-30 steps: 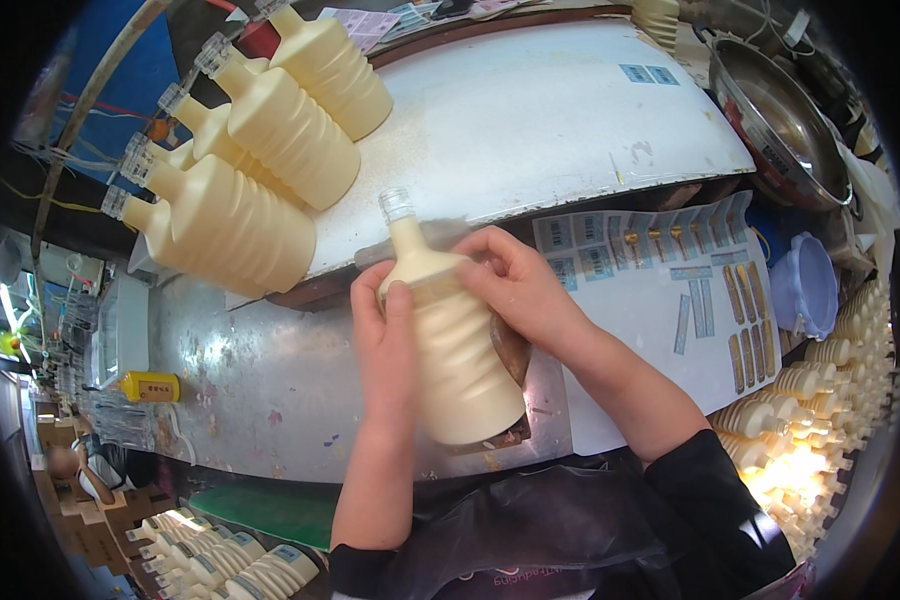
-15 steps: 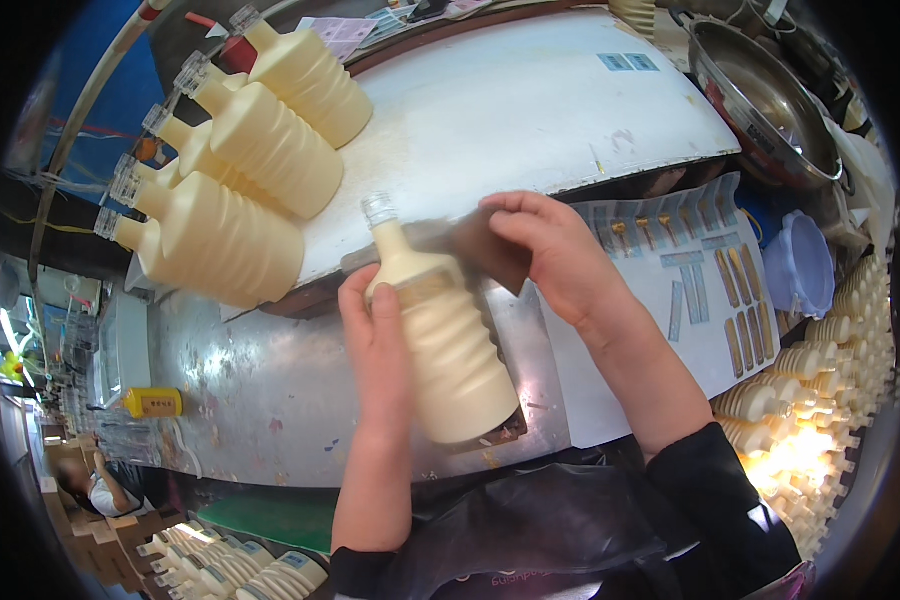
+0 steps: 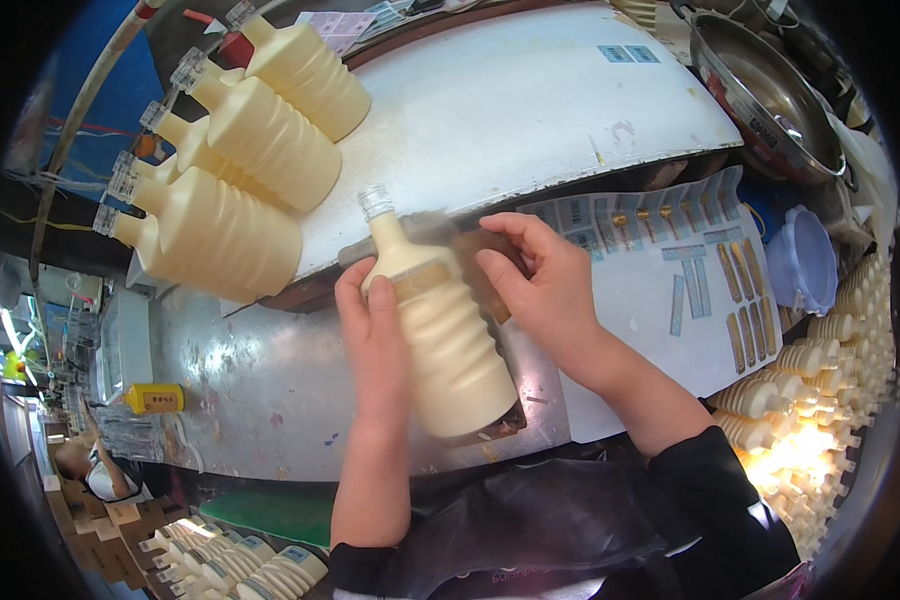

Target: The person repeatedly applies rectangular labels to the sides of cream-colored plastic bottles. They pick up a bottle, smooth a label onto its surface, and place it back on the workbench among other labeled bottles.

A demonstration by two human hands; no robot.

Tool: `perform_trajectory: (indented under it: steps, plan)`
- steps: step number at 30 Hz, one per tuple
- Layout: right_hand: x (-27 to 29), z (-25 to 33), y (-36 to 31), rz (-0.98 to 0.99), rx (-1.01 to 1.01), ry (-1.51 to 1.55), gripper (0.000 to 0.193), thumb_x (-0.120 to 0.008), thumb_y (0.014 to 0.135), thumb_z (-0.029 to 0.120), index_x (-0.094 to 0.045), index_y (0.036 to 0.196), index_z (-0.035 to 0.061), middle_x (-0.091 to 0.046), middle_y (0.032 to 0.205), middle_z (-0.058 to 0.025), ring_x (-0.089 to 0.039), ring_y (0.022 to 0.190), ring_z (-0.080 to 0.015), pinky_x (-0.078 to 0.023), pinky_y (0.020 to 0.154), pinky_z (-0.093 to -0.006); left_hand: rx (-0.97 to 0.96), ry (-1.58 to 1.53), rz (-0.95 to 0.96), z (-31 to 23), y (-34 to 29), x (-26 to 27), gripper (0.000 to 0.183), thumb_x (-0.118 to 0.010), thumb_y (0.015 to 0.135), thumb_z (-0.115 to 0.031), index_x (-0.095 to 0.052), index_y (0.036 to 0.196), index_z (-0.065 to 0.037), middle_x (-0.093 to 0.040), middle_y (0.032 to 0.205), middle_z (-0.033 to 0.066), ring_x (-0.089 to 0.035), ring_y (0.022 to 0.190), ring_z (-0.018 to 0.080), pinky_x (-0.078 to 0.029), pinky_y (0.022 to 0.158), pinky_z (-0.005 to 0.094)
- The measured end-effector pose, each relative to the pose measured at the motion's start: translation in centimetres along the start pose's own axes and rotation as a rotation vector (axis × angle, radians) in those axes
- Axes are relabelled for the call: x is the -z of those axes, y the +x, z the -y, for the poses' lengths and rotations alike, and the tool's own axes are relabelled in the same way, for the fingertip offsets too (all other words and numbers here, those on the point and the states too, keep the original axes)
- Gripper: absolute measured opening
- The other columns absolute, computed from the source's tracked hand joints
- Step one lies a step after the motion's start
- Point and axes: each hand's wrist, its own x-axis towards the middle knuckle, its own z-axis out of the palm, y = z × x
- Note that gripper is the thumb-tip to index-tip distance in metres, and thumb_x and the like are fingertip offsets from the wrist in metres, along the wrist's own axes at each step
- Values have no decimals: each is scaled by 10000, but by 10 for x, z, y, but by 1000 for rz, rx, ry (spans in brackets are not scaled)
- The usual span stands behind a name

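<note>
A cream plastic bottle point(image 3: 452, 350) with ridged sides and a clear threaded neck leans over a dark block on the metal bench. A gold strip point(image 3: 425, 279) lies across its shoulder. My left hand point(image 3: 375, 325) is closed on the bottle's left shoulder, thumb on the front and fingers behind. To the right of the bottle, my right hand point(image 3: 548, 285) pinches a brown flat piece point(image 3: 487, 268) between thumb and fingers, close beside the shoulder. Just what that piece is cannot be told. Behind the bottle neck a greyish pad point(image 3: 365, 247) shows in part.
Several cream bottles point(image 3: 240, 225) stand on the white board point(image 3: 490, 100) at far left. A sheet point(image 3: 620, 385) with gold strips and blue labels lies right, near a purple bucket point(image 3: 802, 262) and metal pan point(image 3: 765, 95). A yellow bottle point(image 3: 156, 398) lies left. Another person point(image 3: 105, 475) is beyond.
My right hand has turned and come slightly lower, bringing the brown flat piece down beside the bottle's shoulder. The left hand keeps its grip, and the bottle has shifted slightly up and left.
</note>
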Motion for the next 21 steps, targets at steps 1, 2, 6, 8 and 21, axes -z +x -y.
perform_trajectory:
  steps: [1, 2, 6, 8, 21]
  plan:
    - [-1, 2, 0, -2, 6, 54, 257, -667, 969, 48, -675, 1219, -10, -739, 1031, -48, -669, 912, -83, -546, 793, -254, -3, -7, 5, 1, 1, 0, 383, -471, 1106, -285, -459, 1383, -22, -591, 1239, 132, -572, 1088, 169, -484, 953, 326]
    - [-3, 3, 0, 2, 13, 109, 249, -657, 976, 42, -672, 1219, -10, -730, 1029, -34, -661, 923, -78, -540, 803, -247, 1, -7, 4, 2, 1, 1, 383, -471, 1106, -285, -460, 1383, -20, -590, 1240, 132, -571, 1087, 169, -483, 954, 326]
    - [4, 9, 8, -3, -2, 38, 176, -640, 989, 52, -677, 1153, 0, -686, 952, 5, -620, 889, -63, -517, 791, -242, -9, 10, 3, 5, 3, 3, 382, -471, 1106, -281, -463, 1379, -15, -590, 1242, 130, -568, 1087, 168, -478, 959, 326]
    - [-2, 1, 14, -36, 23, 193, 144, -634, 1001, 90, -687, 1113, 17, -669, 928, 20, -601, 858, -56, -508, 771, -245, -14, 14, 0, 5, 3, 3, 379, -470, 1106, -279, -466, 1377, -14, -591, 1242, 128, -567, 1089, 168, -477, 962, 327]
    - [-14, -6, 22, 408, -366, 169, 373, -731, 946, 245, -728, 1177, -48, -764, 963, -102, -690, 868, -87, -553, 762, -257, 8, -2, 14, 2, 2, 1, 366, -457, 1120, -314, -491, 1350, -33, -609, 1217, 103, -584, 1079, 150, -501, 949, 316]
